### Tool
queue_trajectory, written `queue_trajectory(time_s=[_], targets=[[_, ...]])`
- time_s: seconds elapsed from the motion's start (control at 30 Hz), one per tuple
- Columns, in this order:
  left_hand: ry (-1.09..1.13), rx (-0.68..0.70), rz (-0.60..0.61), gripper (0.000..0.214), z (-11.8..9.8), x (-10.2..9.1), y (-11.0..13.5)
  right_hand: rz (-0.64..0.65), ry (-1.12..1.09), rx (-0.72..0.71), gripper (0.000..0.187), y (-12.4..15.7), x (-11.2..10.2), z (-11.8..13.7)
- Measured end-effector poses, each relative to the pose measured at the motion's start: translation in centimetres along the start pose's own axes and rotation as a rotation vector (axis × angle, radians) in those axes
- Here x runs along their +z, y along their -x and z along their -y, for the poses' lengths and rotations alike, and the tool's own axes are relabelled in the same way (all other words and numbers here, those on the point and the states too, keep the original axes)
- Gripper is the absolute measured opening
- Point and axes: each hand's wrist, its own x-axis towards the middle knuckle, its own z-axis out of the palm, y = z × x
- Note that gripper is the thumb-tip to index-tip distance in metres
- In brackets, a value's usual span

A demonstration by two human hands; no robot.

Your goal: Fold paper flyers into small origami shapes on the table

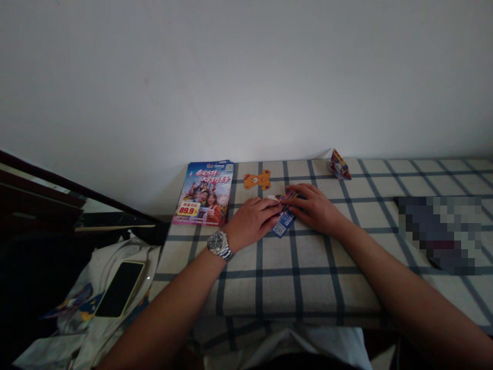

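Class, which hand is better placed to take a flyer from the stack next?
Likely the left hand: it's nearer the flyer stack, while the right hand lies beyond the printed paper that both touch.

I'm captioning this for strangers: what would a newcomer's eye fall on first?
Probably the left hand and right hand, both touching a folded printed paper on the checked tablecloth. Next, the bright flyer stack marked 89.9, to the left of the hands, and the orange bear cutout just right of it.
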Motion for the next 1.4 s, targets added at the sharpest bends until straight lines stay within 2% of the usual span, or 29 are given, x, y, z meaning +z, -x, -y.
queue_trajectory(time_s=[0.17,0.5,0.8,1.13,1.4], targets=[[0.045,0.042,-0.03,0.034,0.02,0.14,-0.05,0.0,0.013,0.006,0.033,-0.01,0.02,-0.15],[0.023,0.049,0.027,0.029,-0.19,0.09,0.14,0.03,0.026,0.015,0.036,0.06,-0.12,-0.06],[0.003,0.022,0.018,0.03,-0.11,0.0,0.36,0.064,0.013,0.002,0.036,0.1,0.01,-0.18],[-0.03,0.005,0.031,0.026,-0.22,-0.12,0.28,0.038,-0.061,-0.011,0.029,0.11,0.03,-0.48],[-0.047,-0.005,0.05,0.029,-0.29,-0.04,0.13,0.054,-0.088,-0.027,0.034,0.23,0.26,-0.82]])
